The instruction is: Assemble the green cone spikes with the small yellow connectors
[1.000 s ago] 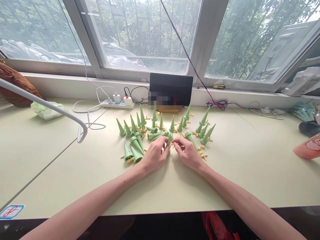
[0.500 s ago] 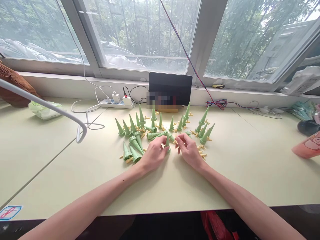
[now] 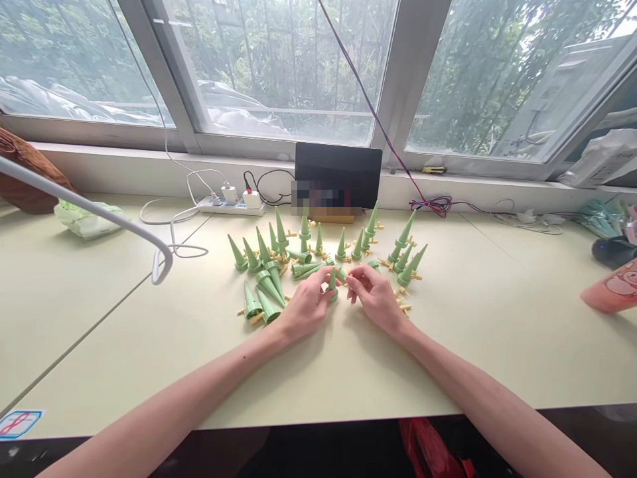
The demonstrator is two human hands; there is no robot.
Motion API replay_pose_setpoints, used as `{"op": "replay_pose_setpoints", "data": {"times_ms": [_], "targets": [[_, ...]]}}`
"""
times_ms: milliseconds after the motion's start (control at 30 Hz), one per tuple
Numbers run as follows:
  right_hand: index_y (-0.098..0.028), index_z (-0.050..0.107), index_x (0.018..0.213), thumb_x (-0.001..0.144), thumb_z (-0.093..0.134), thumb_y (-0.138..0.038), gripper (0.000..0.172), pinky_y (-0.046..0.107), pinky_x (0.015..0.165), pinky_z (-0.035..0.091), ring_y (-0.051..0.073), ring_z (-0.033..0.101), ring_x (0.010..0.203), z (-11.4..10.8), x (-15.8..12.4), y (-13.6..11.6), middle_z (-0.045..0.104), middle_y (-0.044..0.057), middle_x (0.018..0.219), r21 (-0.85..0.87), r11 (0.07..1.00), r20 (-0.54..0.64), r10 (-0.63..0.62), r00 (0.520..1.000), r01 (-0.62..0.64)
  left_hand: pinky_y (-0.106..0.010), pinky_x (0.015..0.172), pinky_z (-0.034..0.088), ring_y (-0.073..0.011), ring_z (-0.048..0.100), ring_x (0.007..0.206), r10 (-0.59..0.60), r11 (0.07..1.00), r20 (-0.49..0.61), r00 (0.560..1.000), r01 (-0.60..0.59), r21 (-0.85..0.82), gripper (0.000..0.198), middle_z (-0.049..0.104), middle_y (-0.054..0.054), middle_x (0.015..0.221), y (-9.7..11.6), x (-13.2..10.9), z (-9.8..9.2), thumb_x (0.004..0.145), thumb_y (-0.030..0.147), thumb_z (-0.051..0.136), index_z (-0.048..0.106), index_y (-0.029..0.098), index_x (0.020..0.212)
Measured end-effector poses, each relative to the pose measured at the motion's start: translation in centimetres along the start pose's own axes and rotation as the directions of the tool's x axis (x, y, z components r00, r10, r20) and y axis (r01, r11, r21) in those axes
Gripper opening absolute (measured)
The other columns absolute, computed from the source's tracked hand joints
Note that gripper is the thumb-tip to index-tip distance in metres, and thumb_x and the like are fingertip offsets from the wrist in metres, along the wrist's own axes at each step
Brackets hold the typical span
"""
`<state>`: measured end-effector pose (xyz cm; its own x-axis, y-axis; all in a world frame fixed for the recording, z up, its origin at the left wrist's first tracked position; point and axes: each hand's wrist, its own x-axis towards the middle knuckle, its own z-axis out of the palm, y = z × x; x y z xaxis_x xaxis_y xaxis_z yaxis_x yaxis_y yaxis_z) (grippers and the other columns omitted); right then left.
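My left hand is closed around a green watering spike, pointed end up, close to the tabletop. To its right, the fingers of my right hand are pinched together on a small yellow valve, mostly hidden by the fingertips. Beyond both hands, several green spikes stand upright, many with yellow valves fitted in their sides. More green spikes lie on their sides left of my left hand. Loose yellow valves rest by my right wrist.
A dark-screened tablet leans at the back behind the spikes. Left of it lies a white power strip with plugs and cables. A white curved bar crosses the left side. A pink cup is at the right edge.
My right hand has shifted very slightly left, toward the spike in my left hand. The left hand keeps its hold, and the other spikes stay put.
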<state>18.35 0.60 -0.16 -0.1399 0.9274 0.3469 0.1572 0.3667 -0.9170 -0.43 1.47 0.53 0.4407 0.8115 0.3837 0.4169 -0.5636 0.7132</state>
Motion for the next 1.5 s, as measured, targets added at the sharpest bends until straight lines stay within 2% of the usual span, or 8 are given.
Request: {"op": "replay_pose_setpoints", "data": {"times_ms": [167, 333, 500, 633, 967, 1500], "targets": [[-0.021, 0.057, 0.091, 0.09, 0.065, -0.045, 0.026, 0.03, 0.054, 0.052, 0.015, 0.06, 0.06, -0.1, 0.1, 0.3, 0.061, 0.002, 0.082, 0.019, 1.0, -0.018, 0.018, 1.0, -0.017, -0.036, 0.082, 0.053, -0.0206, 0.063, 0.092, -0.011, 0.996, -0.031, 0.999, 0.014, 0.086, 0.021, 0.066, -0.007, 0.107, -0.2, -0.1, 0.0, 0.092, 0.015, 0.051, 0.057, 0.022, 0.111], [-0.02, 0.06, 0.095, 0.089, 0.066, -0.039, 0.02, 0.032, 0.062, 0.055, 0.019, 0.064, 0.074, -0.2, 0.2, 0.4, 0.066, 0.006, 0.09, -0.09, 0.996, -0.02, -0.029, 0.999, 0.027, -0.035, 0.078, 0.051, -0.0216, 0.06, 0.089, 0.019, 0.984, -0.066, 0.998, -0.007, 0.177, 0.011, 0.066, -0.007, 0.099, -0.5, -0.1, 0.1, 0.094, 0.018, 0.05, 0.059, 0.02, 0.101], [-0.019, 0.066, 0.094, 0.089, 0.064, -0.029, 0.011, 0.034, 0.076, 0.055, 0.02, 0.065, 0.081, -0.2, 0.2, 0.6, 0.069, 0.006, 0.091, -0.156, 0.985, 0.002, -0.069, 0.998, 0.068, -0.033, 0.071, 0.049, -0.0205, 0.059, 0.082, -0.012, 0.984, -0.081, 0.997, 0.026, 0.175, 0.008, 0.063, -0.005, 0.089, -0.7, 0.0, 0.1, 0.095, 0.02, 0.049, 0.056, 0.02, 0.092], [-0.019, 0.067, 0.093, 0.09, 0.063, -0.029, 0.011, 0.032, 0.071, 0.054, 0.019, 0.065, 0.077, -0.1, 0.2, 0.7, 0.069, 0.004, 0.085, -0.158, 0.985, 0.037, -0.059, 0.998, 0.065, -0.031, 0.067, 0.048, -0.0192, 0.057, 0.077, -0.045, 0.987, -0.098, 0.994, 0.059, 0.147, 0.01, 0.06, -0.004, 0.083, -0.9, 0.1, 0.1, 0.096, 0.022, 0.047, 0.052, 0.02, 0.087], [-0.02, 0.069, 0.087, 0.092, 0.064, -0.034, 0.016, 0.03, 0.065, 0.05, 0.018, 0.06, 0.069, -0.2, 0.1, 0.4, 0.069, 0.003, 0.077, -0.254, 0.962, 0.087, -0.08, 0.993, 0.099, -0.033, 0.07, 0.048, -0.0188, 0.057, 0.078, -0.028, 0.99, -0.099, 0.995, 0.041, 0.131, 0.009, 0.061, -0.004, 0.087, -1.1, 0.0, 0.3, 0.096, 0.022, 0.045, 0.052, 0.02, 0.091], [-0.02, 0.07, 0.087, 0.09, 0.065, -0.029, 0.012, 0.03, 0.064, 0.049, 0.019, 0.064, 0.073, -0.2, 0.0, 0.3, 0.071, 0.004, 0.079, -0.282, 0.952, 0.115, -0.09, 0.989, 0.119, -0.035, 0.076, 0.049, -0.0195, 0.059, 0.081, -0.026, 0.993, -0.103, 0.994, 0.037, 0.11, 0.009, 0.062, -0.005, 0.089, -1.1, 0.0, 0.4, 0.096, 0.022, 0.045, 0.052, 0.019, 0.091]]}}
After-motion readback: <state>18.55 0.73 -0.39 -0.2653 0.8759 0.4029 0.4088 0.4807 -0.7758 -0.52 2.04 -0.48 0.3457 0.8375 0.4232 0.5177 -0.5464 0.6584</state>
